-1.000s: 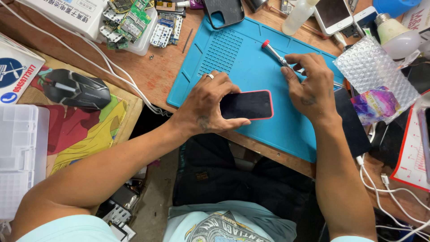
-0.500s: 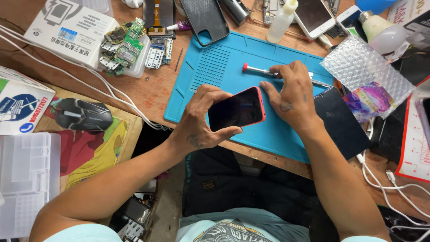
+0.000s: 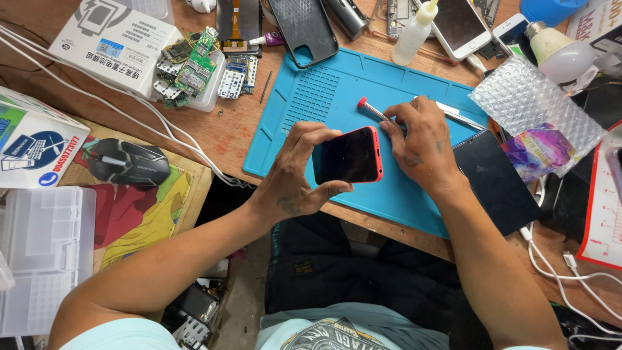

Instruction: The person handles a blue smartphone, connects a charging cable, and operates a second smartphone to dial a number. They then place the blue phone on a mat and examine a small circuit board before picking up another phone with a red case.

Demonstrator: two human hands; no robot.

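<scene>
Red-edged and dark-screened, the phone point(image 3: 346, 155) sits in our left hand point(image 3: 299, 170), lifted a little above the blue mat point(image 3: 337, 91) and tilted on its long side. Our fingers curl over its top edge and our thumb presses along the bottom edge, so the hand is clamped around it. Our right hand point(image 3: 421, 146) rests just beside the phone's right end, its fingertips pinched together on a screwdriver point(image 3: 376, 110) with a red cap. That tool slants up and to the left across the mat, the cap end pointing away from us. We cannot tell whether its tip touches the phone, since our fingers cover it.

Just past our right hand, tweezers point(image 3: 460, 115) lie on the mat. A dark slab point(image 3: 495, 181) lies flat under our right wrist at the mat's right edge. Bubble wrap point(image 3: 534, 104) sits further right, over a purple packet point(image 3: 534, 152), with a bulb point(image 3: 560, 55) beyond it. Above the mat lie a black case point(image 3: 303, 29), a small white bottle point(image 3: 414, 32) and a white phone point(image 3: 459, 26).

To the left of the mat, a clear tray point(image 3: 210, 91) holds green circuit boards point(image 3: 191, 68), beside a white box point(image 3: 113, 42). White cables point(image 3: 129, 104) run across the wooden table point(image 3: 233, 129) toward us. A black mouse point(image 3: 126, 162) rests on a colourful pad point(image 3: 142, 214), well apart from our hands, and a clear plastic organiser point(image 3: 42, 259) sits at the far left.
</scene>
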